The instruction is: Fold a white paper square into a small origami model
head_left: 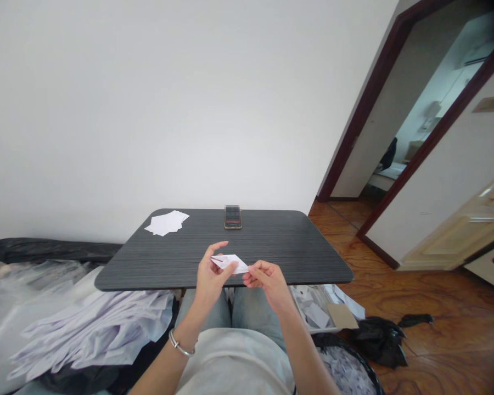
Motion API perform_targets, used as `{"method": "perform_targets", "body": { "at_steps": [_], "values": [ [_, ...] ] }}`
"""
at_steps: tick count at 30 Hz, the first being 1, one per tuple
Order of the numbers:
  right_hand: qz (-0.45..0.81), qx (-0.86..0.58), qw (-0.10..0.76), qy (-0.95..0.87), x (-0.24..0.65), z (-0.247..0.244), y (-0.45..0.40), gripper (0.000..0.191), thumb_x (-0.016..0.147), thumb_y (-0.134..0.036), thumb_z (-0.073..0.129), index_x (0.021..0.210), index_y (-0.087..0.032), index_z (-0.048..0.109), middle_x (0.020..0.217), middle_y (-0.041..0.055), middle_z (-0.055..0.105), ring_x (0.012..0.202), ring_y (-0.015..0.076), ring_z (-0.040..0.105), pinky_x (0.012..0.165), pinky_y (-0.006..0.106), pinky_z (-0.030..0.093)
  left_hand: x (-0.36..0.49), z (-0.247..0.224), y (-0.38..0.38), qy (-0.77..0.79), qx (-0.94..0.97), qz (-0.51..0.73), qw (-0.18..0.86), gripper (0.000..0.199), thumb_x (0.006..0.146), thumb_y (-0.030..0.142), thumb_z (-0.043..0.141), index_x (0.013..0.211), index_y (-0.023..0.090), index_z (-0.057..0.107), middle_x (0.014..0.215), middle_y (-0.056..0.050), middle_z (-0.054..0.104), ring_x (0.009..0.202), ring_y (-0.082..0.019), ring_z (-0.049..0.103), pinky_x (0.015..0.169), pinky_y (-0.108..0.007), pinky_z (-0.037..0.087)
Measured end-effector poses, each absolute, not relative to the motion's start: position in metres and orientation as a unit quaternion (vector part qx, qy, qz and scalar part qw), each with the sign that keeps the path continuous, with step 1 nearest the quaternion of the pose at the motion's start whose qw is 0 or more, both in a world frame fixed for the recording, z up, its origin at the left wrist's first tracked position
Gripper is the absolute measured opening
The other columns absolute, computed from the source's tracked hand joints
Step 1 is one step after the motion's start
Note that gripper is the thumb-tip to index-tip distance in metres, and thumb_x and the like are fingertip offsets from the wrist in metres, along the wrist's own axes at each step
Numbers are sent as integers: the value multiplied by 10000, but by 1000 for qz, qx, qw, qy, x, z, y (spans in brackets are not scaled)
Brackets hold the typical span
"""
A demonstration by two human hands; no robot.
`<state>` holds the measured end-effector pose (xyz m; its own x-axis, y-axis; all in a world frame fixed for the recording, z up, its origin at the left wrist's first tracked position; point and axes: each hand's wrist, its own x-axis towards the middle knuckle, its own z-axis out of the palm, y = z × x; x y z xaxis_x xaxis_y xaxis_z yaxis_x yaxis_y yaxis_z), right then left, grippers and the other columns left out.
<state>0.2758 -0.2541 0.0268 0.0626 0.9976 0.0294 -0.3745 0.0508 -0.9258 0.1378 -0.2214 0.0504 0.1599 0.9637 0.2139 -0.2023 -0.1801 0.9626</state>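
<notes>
A small piece of folded white paper is held above the near edge of the dark table, between both hands. My left hand grips its left side, the thumb pressed on top and the index finger stretched out beyond it. With thumb and fingertips, my right hand pinches the pointed right end. The paper is narrow, with slanted folds and a slit showing at its left end. What the fingers under the paper do is hidden.
White paper sheets lie at the table's back left. A phone stands propped at the back. Stacked white material is on the left. On the right are a tray of papers, a black bag and a bin of scraps.
</notes>
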Motion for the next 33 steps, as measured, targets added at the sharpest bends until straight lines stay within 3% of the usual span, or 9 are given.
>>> {"method": "perform_targets", "body": {
  "at_steps": [33],
  "values": [
    [579, -376, 611, -387, 271, 28, -255, 188, 695, -300, 638, 611, -131, 634, 562, 23, 664, 461, 78, 587, 459, 150, 466, 138, 51, -223, 361, 542, 548, 525, 480, 610, 208, 667, 1047, 183, 471, 644, 49, 482, 553, -94, 516, 517, -211, 487]
  ]
}}
